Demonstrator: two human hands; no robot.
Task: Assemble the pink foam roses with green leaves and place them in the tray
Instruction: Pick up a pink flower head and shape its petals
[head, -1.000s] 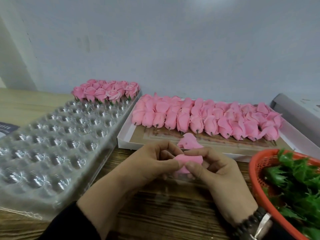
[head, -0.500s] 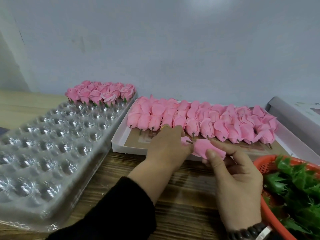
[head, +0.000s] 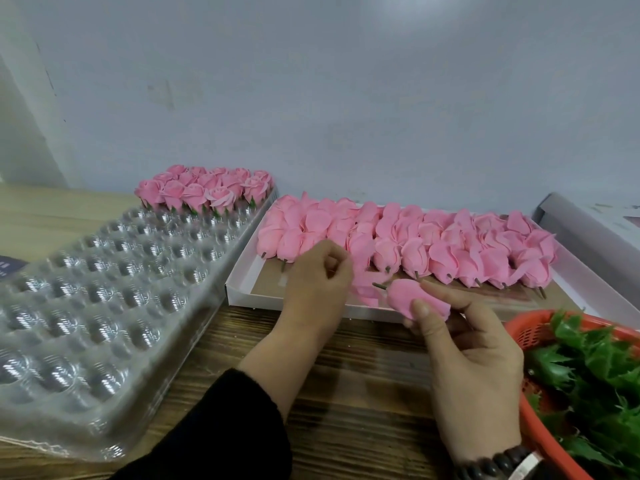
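Head view: right hand (head: 474, 368) pinches one pink rose (head: 417, 296) by thumb and fingers, stem pointing left, no leaf on it yet. Left hand (head: 317, 289) loosely curled over loose petals, grip unclear. Leaves (head: 595, 372) wait in red basket (head: 526, 332). Clear tray (head: 114, 306): far rows filled, most pockets unfilled. Many bare roses (head: 408, 240) remain.

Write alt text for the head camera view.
The right hand pinches a pink foam rose bud, stem toward the left hand, over a white box of buds. A clear tray holds finished roses far left; an orange basket of green leaves sits right.
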